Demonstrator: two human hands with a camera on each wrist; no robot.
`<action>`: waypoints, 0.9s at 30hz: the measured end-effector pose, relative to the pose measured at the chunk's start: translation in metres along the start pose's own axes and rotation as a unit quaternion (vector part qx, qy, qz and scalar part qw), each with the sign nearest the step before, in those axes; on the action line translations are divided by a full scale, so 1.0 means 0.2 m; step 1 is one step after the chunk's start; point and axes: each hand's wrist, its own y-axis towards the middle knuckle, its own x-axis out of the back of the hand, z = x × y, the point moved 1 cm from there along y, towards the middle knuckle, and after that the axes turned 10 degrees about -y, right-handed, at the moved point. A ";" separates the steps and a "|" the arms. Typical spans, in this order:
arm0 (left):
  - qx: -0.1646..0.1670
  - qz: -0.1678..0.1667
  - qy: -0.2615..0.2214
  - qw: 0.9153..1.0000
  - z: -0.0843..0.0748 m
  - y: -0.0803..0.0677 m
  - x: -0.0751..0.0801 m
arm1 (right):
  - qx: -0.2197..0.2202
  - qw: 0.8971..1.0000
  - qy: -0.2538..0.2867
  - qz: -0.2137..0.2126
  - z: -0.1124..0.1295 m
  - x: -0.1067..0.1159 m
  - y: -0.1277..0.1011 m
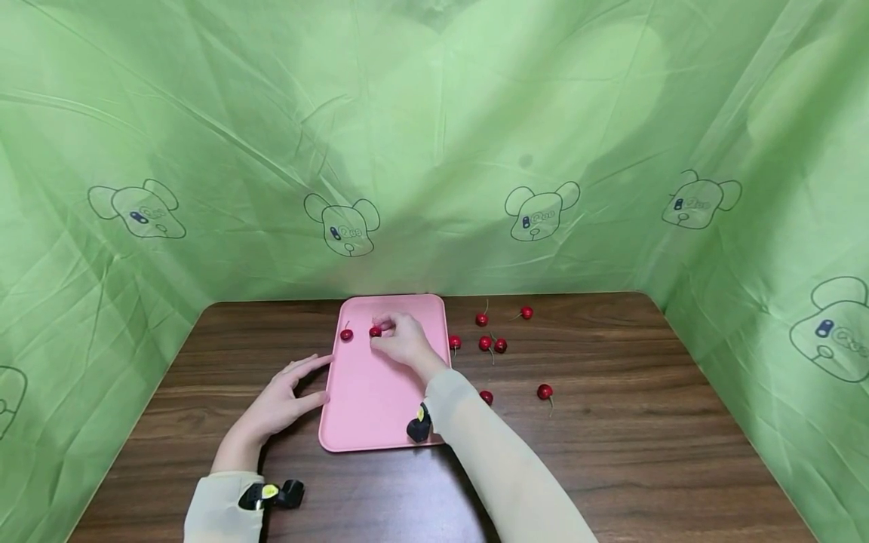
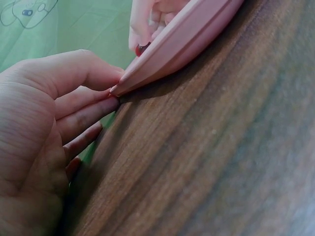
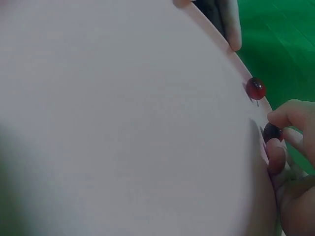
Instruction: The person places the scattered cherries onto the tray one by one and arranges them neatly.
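A pink tray [image 1: 376, 392] lies on the brown wooden table. Over its far half my right hand [image 1: 402, 343] pinches a red cherry [image 1: 375, 332] between thumb and fingers; the right wrist view shows this cherry [image 3: 272, 132] low over the tray surface. To its left another cherry [image 1: 346, 335], stem upward, rests on the tray near the left rim. My left hand [image 1: 281, 400] touches the tray's left edge with extended fingertips and thumb. In the left wrist view, the fingers [image 2: 86, 115] fan out beside the rim.
Right of the tray, several stemmed cherries lie scattered on the table, among them one cherry [image 1: 545, 391] nearer the front and another cherry [image 1: 526, 312] at the back. One cherry [image 1: 486, 397] is close beside my right forearm. A green cloth [image 1: 434, 151] encloses the table's back and sides.
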 end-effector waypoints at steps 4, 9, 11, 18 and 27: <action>-0.001 -0.001 -0.001 1.000 0.00 0.00 0.00 | 0.006 1.000 -0.006 0.009 0.01 0.03 -0.01; -0.008 -0.001 0.000 1.000 0.00 -0.01 0.00 | 0.018 1.000 0.011 0.013 0.03 0.13 -0.04; -0.008 -0.002 0.000 1.000 0.00 0.00 0.00 | 0.030 0.999 0.012 0.006 0.05 0.19 -0.05; -0.006 0.001 0.000 1.000 0.01 0.02 -0.01 | 0.056 0.998 -0.018 -0.029 0.08 0.44 -0.09; -0.003 -0.003 0.003 1.000 0.00 0.00 0.00 | 0.076 0.996 -0.001 -0.055 0.04 0.64 -0.18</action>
